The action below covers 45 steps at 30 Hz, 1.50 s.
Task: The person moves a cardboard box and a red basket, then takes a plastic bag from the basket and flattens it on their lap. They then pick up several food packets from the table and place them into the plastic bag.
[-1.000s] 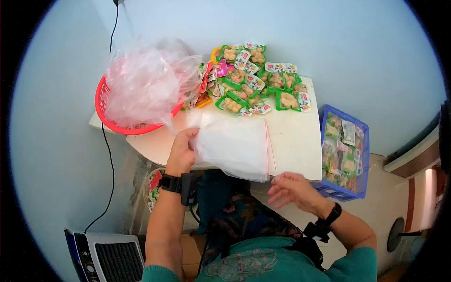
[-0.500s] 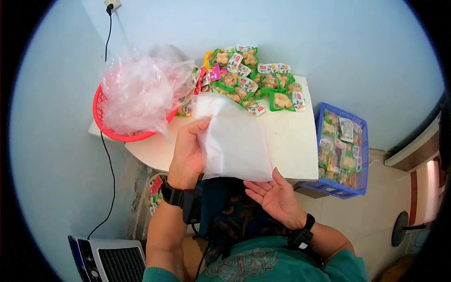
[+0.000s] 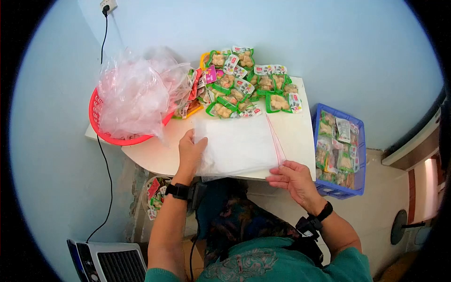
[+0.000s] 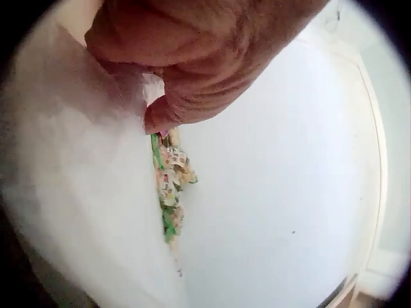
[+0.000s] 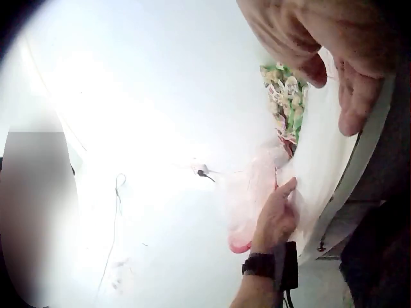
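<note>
Clear plastic zip bags [image 3: 239,145] lie flat in a stack over the white table's front part, their red-lined zip edges fanned at the right. My left hand [image 3: 190,152] pinches the stack's left edge, thumb on top; the left wrist view has the thumb and fingers close up against the plastic [image 4: 83,192]. At the lower right corner, my right hand [image 3: 297,181] holds the zip edge between thumb and fingers. Behind the bags is a heap of small green-edged snack packs [image 3: 232,89].
A red basket [image 3: 94,110] heaped with clear plastic bags [image 3: 136,94] stands at the table's left. To the right is a blue crate [image 3: 359,164] of snack packs. Below the table's left side, a container holds more packets [image 3: 157,192]. A black cord [image 3: 107,164] runs down the wall.
The bags were raised and tilted half a second ago, with my right palm open under their edge. Now they lie flatter over the table, and my right fingers are at the corner.
</note>
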### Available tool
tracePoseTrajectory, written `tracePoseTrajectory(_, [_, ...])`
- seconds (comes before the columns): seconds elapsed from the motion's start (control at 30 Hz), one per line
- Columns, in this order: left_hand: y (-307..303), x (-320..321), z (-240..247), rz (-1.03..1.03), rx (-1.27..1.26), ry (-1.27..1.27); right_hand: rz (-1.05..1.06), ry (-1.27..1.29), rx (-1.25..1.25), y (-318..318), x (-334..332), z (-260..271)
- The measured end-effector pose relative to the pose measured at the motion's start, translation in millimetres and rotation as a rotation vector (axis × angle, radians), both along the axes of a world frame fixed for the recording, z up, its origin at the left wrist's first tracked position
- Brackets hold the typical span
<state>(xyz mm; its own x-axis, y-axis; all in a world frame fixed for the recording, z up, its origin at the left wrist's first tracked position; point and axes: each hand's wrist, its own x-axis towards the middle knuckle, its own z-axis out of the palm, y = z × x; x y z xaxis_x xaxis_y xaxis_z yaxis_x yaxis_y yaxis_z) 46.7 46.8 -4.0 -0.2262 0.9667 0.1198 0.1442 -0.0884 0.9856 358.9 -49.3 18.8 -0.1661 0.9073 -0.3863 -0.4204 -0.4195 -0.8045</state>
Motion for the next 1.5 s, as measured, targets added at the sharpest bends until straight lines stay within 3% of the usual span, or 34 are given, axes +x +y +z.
tracePoseTrajectory(0.1, [2.4, -6.8, -12.4, 0.068, -0.073, 0.258, -0.001, -0.399, 0.064, 1.1, 10.6, 13.6])
tracePoseTrajectory(0.2, [-13.7, 5.2, 18.9, 0.277, -0.093, 0.597, -0.052, -0.722, 0.302, 8.3, 25.3, 4.2])
tracePoseTrajectory(0.3, [-28.1, 11.8, 22.4, 0.34, 0.273, 1.014, -0.083, -0.977, 0.638, 18.4, 33.4, -10.2])
tracePoseTrajectory(0.37, [-42.3, 28.0, 29.1, 0.094, 0.357, 1.008, -0.111, -1.079, 0.844, 20.3, 28.3, -4.4])
tracePoseTrajectory(0.5, [-69.9, 78.6, 38.5, -0.353, 0.406, 1.029, -0.2, -0.548, 0.57, 33.1, 17.2, -23.3])
tracePoseTrajectory(0.57, [-71.1, 98.5, 29.2, -0.417, 0.395, 1.039, -0.251, -0.316, 0.536, 37.8, 14.0, -36.8])
tracePoseTrajectory(0.67, [-66.3, 115.1, 11.2, -0.424, 0.389, 1.008, -0.269, -0.243, 0.521, 33.3, 5.0, -39.3])
tracePoseTrajectory(0.87, [-66.0, 131.4, 16.5, -0.444, 0.383, 0.976, -0.199, -0.616, 0.504, 33.1, 13.0, -33.9])
tracePoseTrajectory(1.07, [-57.6, 138.9, 6.2, -0.412, 0.398, 1.034, -0.259, -0.451, 0.48, 37.9, 9.3, -38.7])
tracePoseTrajectory(1.5, [-57.9, 144.1, -0.2, -0.234, 0.49, 0.88, -0.272, -0.591, 0.48, 41.7, 2.1, -36.2])
